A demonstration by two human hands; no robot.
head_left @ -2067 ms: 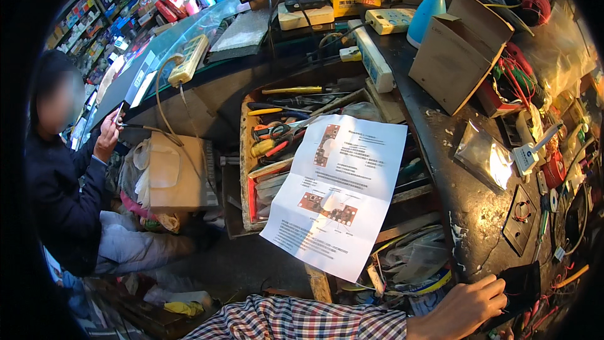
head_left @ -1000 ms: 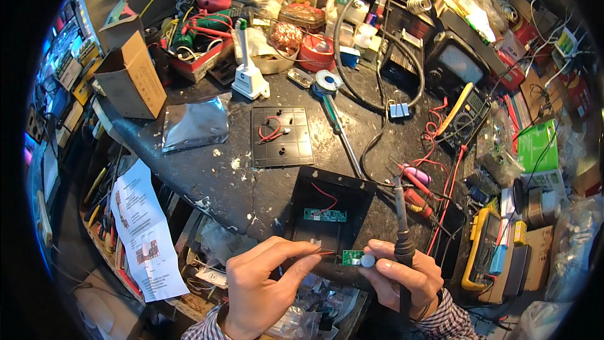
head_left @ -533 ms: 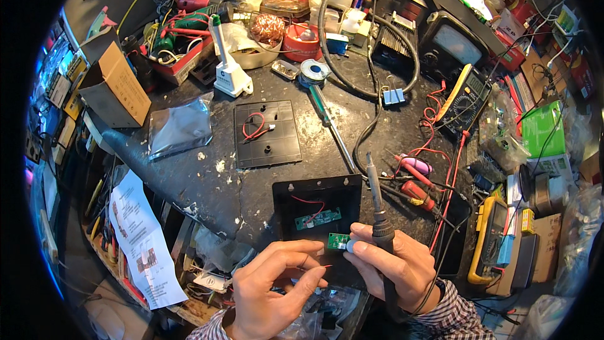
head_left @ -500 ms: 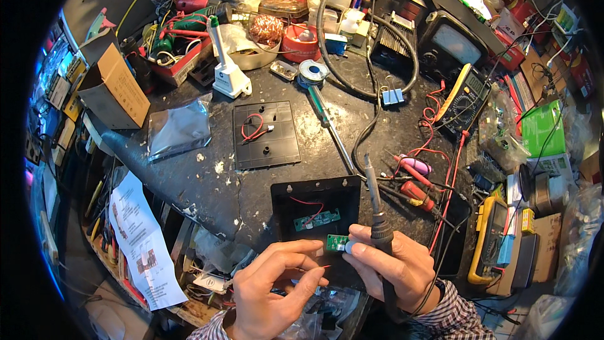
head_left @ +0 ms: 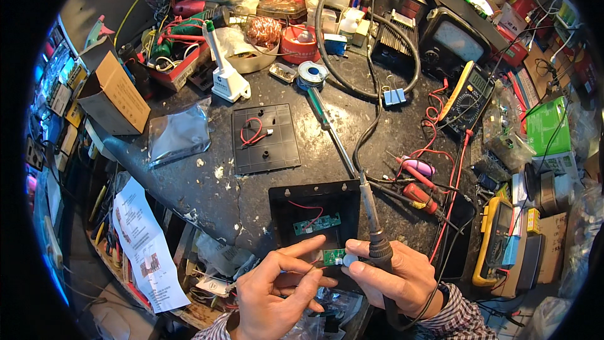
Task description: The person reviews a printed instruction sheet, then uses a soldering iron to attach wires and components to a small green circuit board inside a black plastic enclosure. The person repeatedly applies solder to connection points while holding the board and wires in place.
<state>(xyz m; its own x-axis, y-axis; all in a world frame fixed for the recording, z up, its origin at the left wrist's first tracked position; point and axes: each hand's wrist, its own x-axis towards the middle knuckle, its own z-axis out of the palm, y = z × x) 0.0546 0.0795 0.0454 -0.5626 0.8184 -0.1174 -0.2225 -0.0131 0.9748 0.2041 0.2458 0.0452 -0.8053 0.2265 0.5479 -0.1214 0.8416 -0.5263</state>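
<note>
My right hand (head_left: 406, 277) holds a soldering iron (head_left: 370, 211), its tip pointing up and away. Between thumb and forefinger the same hand also grips a small green circuit board (head_left: 332, 256) with a pale round part beside it. At the board's left edge is my left hand (head_left: 274, 286), thumb and finger pinched on a thin red wire (head_left: 315, 269), mostly hidden by the fingers. Just beyond lies an open black plastic box (head_left: 283, 204), partly covered by my hands. Inside it are another green board (head_left: 322, 222) and a red lead.
A black panel (head_left: 283, 138) with a red connector lead lies farther left. A screwdriver (head_left: 333, 138) and a solder spool (head_left: 312, 73) are beyond the box. Multimeters (head_left: 469, 97), probe leads and a thick black cable crowd the right. A printed sheet (head_left: 148, 245) hangs at left.
My left thumb and finger have closed together, bringing the red wire near the board's left edge. The board and iron have shifted slightly left, the board also a little lower.
</note>
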